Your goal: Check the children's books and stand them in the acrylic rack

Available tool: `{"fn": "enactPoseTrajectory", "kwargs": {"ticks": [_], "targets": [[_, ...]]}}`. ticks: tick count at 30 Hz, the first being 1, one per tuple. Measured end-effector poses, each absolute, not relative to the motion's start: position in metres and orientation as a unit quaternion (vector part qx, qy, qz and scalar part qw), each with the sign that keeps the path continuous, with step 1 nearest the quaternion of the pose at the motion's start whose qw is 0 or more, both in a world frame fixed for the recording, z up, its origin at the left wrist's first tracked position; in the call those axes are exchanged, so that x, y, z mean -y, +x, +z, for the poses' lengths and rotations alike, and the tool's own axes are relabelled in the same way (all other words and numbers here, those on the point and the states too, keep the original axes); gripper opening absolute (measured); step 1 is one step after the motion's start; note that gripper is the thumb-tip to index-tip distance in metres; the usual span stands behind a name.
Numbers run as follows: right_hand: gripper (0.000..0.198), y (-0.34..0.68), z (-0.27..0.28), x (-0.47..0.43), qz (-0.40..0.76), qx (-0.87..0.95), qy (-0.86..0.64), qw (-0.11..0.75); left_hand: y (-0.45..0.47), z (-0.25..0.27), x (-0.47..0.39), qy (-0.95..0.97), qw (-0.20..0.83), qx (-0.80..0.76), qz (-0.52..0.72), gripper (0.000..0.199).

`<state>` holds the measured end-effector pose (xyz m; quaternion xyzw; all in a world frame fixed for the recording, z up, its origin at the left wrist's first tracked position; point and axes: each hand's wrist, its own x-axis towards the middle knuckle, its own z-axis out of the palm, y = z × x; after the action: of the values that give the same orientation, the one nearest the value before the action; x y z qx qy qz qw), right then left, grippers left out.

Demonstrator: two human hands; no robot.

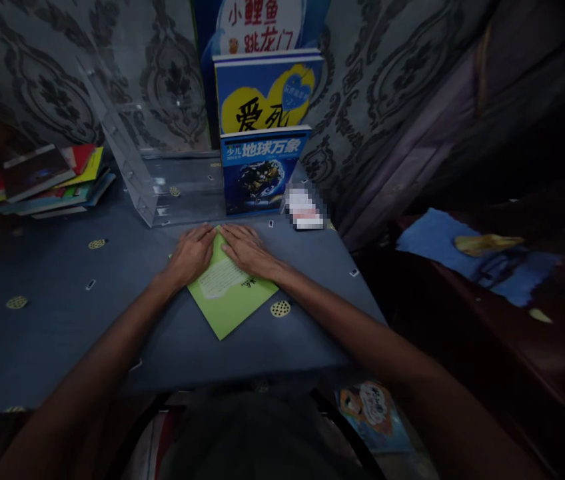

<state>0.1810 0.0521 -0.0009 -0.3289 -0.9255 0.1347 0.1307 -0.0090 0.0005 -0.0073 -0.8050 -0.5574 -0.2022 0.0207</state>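
A thin light-green book (235, 297) with a white printed text panel lies on the cloth-covered table, turned so that one corner points at me. My left hand (193, 253) rests over its far left edge, fingers extended and flat. Across from it, my right hand (247, 250) lies the same way on the far right edge. Both sets of fingertips almost meet at the book's far corner, which they partly cover. Just beyond them, a blue book with a globe on its cover (262, 175) stands upright in a clear plastic rack (182, 197).
Behind the globe book stand a blue-and-yellow book (242, 87) and a taller blue one (212, 40). A book stack (52, 180) sits at the left. A pixelated item (306, 208) lies near the table's right edge. Another book (375, 417) is below the table.
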Motion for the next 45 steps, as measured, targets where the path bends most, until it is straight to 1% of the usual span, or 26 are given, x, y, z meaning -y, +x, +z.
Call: {"fn": "enactPoseTrajectory", "kwargs": {"ticks": [4, 9, 11, 15, 18, 22, 31, 36, 39, 42, 45], "targets": [[0.053, 0.213, -0.006, -0.035, 0.142, 0.929, -0.316, 0.126, -0.008, -0.004, 0.001, -0.8, 0.019, 0.569, -0.188, 0.043], [0.05, 0.28, -0.009, 0.022, 0.122, 0.928, -0.317, 0.154, -0.004, 0.002, 0.008, -0.793, 0.032, 0.584, -0.168, 0.04], [0.048, 0.302, -0.009, 0.047, 0.109, 0.928, -0.316, 0.165, 0.006, 0.003, 0.02, -0.812, 0.032, 0.558, -0.167, 0.038], [0.049, 0.322, -0.01, 0.078, 0.095, 0.924, -0.328, 0.173, 0.046, 0.005, 0.057, -0.875, 0.006, 0.45, -0.18, 0.037], [0.052, 0.321, -0.012, 0.082, 0.093, 0.919, -0.336, 0.183, 0.075, 0.005, 0.079, -0.9, -0.01, 0.395, -0.185, 0.037], [0.053, 0.318, -0.013, 0.078, 0.096, 0.915, -0.343, 0.191, 0.087, 0.003, 0.085, -0.895, -0.018, 0.395, -0.204, 0.034], [0.048, 0.315, -0.013, 0.077, 0.065, 0.92, -0.346, 0.175, 0.086, 0.004, 0.082, -0.894, -0.013, 0.401, -0.2, 0.035], [0.047, 0.314, -0.011, 0.082, 0.048, 0.922, -0.348, 0.163, 0.061, 0.012, 0.113, -0.895, -0.017, 0.391, -0.214, 0.033], [0.046, 0.303, -0.008, 0.091, 0.05, 0.931, -0.321, 0.165, 0.036, 0.017, 0.147, -0.889, -0.018, 0.398, -0.224, 0.037], [0.045, 0.282, -0.007, 0.106, 0.075, 0.949, -0.255, 0.171, 0.019, 0.021, 0.179, -0.882, -0.018, 0.418, -0.215, 0.044], [0.044, 0.262, -0.006, 0.121, 0.092, 0.957, -0.207, 0.179, 0.016, 0.023, 0.197, -0.878, 0.001, 0.429, -0.211, 0.046]]}}
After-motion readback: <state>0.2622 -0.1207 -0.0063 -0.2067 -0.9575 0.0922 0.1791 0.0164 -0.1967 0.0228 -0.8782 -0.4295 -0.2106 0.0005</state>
